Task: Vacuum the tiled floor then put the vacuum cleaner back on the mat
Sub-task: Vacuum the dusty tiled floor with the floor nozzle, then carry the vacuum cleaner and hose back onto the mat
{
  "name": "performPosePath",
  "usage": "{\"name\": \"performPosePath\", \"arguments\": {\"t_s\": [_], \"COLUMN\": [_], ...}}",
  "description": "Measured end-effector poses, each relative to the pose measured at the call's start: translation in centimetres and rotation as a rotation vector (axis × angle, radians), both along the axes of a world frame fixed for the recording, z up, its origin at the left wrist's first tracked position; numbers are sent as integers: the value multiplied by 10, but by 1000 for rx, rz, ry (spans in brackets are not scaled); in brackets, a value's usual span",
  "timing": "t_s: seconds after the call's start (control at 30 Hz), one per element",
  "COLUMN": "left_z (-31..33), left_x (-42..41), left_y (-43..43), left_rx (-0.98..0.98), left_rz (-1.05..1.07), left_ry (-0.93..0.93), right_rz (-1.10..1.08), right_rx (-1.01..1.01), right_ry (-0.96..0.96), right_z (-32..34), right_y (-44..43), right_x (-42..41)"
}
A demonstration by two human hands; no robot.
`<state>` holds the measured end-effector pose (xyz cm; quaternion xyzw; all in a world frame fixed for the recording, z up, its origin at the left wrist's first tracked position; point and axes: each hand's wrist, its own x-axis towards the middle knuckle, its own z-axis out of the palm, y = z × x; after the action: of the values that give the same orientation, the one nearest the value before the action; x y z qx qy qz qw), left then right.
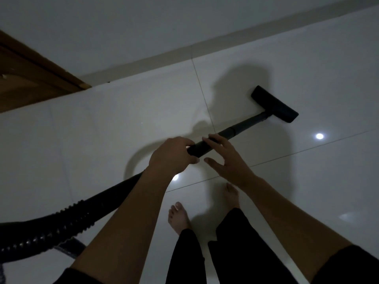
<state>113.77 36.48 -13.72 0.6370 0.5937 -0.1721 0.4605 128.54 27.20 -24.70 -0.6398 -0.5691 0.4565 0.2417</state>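
Head view: left hand [173, 154] curled round the wand [231, 131] at centre, right hand [227, 158] spread loose over it, floor head [274, 104] upper right on the tiled floor [102, 130]; best grip with both, keeping it flat.

One vacuum [274, 103], two hands [172, 154] [228, 161], two feet [178, 217] [231, 194]

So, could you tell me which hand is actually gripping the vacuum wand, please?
The left hand, its fingers curled round the near end of the wand. The right hand is spread open, fingers straight, not gripping.
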Motion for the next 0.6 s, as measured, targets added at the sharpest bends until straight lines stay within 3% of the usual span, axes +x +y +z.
{"name": "performPosePath", "arguments": {"t_s": [0.37,0.6], "left_z": [-21,-48], "left_x": [-12,-24], "left_y": [-42,-55], "left_rx": [265,497], "left_rz": [-3,-73], "left_ry": [230,354], "right_rz": [314,279], "right_rx": [303,441], "right_ry": [40,50], "right_z": [-46,-78], "right_y": [21,24], "right_x": [0,-18]}}
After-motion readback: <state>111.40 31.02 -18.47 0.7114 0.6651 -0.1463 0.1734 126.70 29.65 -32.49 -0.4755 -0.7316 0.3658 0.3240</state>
